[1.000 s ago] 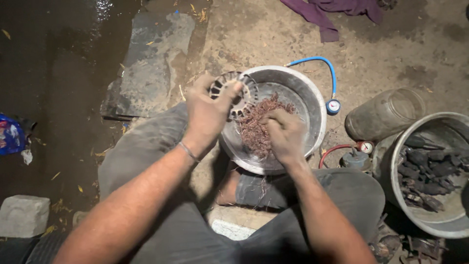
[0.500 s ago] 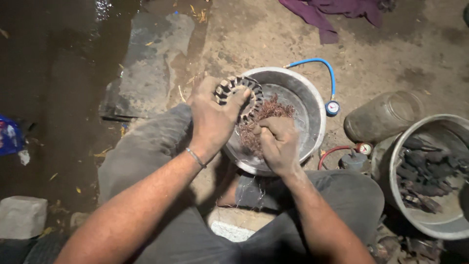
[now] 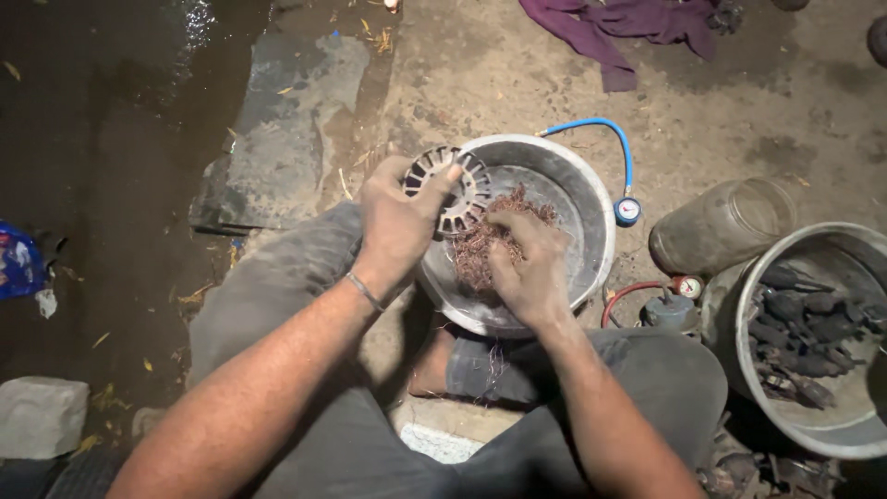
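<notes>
Slotted round metal motor core, grey, ring-shaped with radial teeth: one. Held over the near-left rim of the round grey metal basin, tilted, its face turned toward the camera.

Left hand: one, clasped around the core's left edge, thumb lying across the toothed face. A thin metal bracelet sits on the wrist.

Right hand: one, fingers curled down into the tangle of reddish-brown copper wire, gripping a bunch of strands just below the core. The tangle lies inside the basin, heaped toward its left half and touching the core.

Basin: one, resting on the dirt ground between the person's knees, both clad in grey trousers.

Other items on the ground:
- Blue hose with a small round gauge: one, curving along the basin's far-right rim.
- Red hose with a second small round gauge: one, just right of the basin's near edge.
- Cloudy clear plastic jar: one, lying on its side, right of the basin.
- Second round metal basin: one, at the right edge of view, holding a pile of dark blackened parts, too many and too dim to count.
- Purple cloth: one, crumpled at the far edge.
- Flat grey stone slab: one, far left of the basin.
- Grey stone block: one, near-left corner.
- Blue wrapper: one, left edge.
</notes>
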Demonstrator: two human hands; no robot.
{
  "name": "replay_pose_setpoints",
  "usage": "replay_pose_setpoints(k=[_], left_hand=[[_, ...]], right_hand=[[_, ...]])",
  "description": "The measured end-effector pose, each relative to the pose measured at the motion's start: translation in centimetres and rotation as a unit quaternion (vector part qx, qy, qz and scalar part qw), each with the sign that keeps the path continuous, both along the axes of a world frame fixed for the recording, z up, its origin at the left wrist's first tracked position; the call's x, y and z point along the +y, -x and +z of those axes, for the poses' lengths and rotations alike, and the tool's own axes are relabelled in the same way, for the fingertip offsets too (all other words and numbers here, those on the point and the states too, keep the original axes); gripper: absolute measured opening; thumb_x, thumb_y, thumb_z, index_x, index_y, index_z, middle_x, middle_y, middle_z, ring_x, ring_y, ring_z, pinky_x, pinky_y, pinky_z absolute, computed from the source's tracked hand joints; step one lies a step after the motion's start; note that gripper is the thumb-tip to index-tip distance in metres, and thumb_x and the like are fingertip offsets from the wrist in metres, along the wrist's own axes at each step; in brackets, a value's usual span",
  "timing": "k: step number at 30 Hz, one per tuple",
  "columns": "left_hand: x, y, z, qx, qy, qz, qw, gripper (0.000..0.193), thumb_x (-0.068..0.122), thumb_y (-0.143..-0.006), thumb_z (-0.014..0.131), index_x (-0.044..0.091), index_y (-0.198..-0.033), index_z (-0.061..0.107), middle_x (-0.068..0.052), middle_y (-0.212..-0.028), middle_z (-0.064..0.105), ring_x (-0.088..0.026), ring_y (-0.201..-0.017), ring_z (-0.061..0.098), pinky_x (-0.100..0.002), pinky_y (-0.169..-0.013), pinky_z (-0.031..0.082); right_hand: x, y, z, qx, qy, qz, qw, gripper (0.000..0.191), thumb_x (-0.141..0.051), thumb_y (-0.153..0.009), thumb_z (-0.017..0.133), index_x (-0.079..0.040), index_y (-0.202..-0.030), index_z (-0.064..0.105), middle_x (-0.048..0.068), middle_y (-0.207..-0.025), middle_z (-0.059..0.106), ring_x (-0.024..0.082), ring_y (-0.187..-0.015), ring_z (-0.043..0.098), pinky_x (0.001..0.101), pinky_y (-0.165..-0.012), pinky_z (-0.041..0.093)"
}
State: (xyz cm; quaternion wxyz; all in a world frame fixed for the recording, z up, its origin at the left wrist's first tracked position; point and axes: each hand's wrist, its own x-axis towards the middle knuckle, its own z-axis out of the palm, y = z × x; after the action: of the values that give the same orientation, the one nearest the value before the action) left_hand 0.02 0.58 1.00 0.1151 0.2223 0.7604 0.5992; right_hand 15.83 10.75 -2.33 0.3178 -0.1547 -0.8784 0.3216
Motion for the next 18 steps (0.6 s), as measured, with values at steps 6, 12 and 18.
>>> replay_pose_setpoints(k=[6, 12, 18], left_hand=[[0.1, -0.1, -0.5, 0.014, 0.046, 0.011, 0.999, 0.036, 0.030, -0.084, 0.085, -0.002, -0.087, 0.070, -0.010, -0.075, 0.073, -0.015, -0.066, 0.067, -0.032, -0.061, 0.054], [-0.1, -1.1, 0.8, 0.076, 0.035, -0.005, 0.996, 0.035, 0.029, -0.083, 0.086, -0.002, -0.089, 0.070, -0.013, -0.077, 0.069, -0.021, -0.071, 0.065, -0.034, -0.064, 0.052], [0.1, -0.5, 1.0, 0.133, 0.067, 0.025, 0.989, 0.033, 0.027, -0.083, 0.086, -0.001, -0.087, 0.070, -0.012, -0.078, 0.072, -0.019, -0.073, 0.069, -0.034, -0.066, 0.053]], right_hand=[[-1.5, 0.2, -1.2, -0.008, 0.076, -0.022, 0.997, 0.014, -0.013, -0.094, 0.062, -0.002, -0.095, 0.072, 0.013, -0.083, 0.070, 0.030, -0.079, 0.066, 0.0413, -0.078, 0.049], [-1.8, -0.2, -1.8, 0.015, 0.120, -0.053, 0.991, 0.013, -0.007, -0.089, 0.058, -0.002, -0.081, 0.067, 0.010, -0.072, 0.062, 0.025, -0.068, 0.059, 0.0391, -0.070, 0.046], [-1.0, -0.7, -1.7, 0.096, 0.122, -0.012, 0.988, 0.021, -0.006, -0.090, 0.052, -0.004, -0.088, 0.073, 0.007, -0.080, 0.072, 0.018, -0.068, 0.064, 0.0331, -0.068, 0.052]])
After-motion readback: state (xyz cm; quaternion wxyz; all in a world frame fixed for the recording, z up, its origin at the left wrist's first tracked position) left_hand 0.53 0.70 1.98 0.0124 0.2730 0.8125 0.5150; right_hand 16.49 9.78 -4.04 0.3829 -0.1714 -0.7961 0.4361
